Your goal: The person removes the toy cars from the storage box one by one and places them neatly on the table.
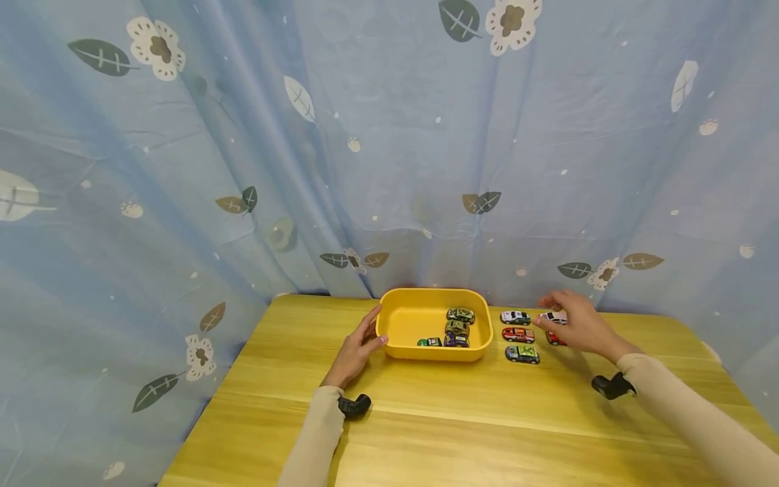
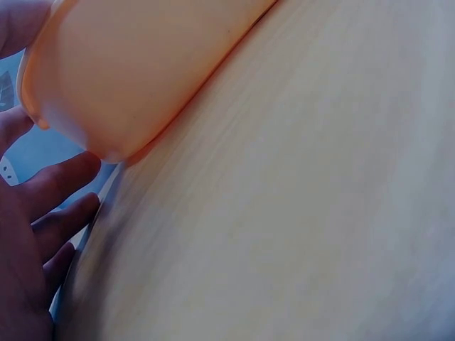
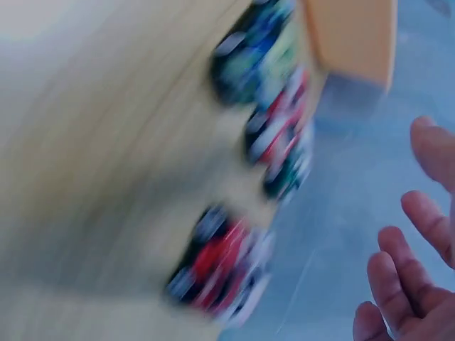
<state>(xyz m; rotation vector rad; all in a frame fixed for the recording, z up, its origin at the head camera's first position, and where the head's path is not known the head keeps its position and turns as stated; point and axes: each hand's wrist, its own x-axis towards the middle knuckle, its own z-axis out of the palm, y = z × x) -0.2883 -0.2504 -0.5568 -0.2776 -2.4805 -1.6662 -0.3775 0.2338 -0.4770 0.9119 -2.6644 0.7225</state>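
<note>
A yellow plastic bin [image 1: 406, 352] stands at the table's back edge, with several small toy cars [image 1: 456, 329] in its right half and one green-and-white toy car [image 1: 429, 342] by its front wall. My left hand [image 1: 358, 350] holds the bin's left end, thumb at the front corner and fingers along the side. Over the toy cars on the right hovers my right hand [image 1: 581, 323], fingers apart and holding nothing. Beneath it, a white toy car [image 1: 555, 316] and a red toy car [image 1: 555, 339] are partly hidden. The right wrist view is blurred.
Between bin and right hand, a white-and-green toy car [image 1: 515, 317], a red-and-white toy car [image 1: 518, 335] and a blue-and-green toy car [image 1: 522, 354] form a column. A blue patterned curtain [image 1: 389, 149] hangs behind the wooden table [image 1: 462, 419].
</note>
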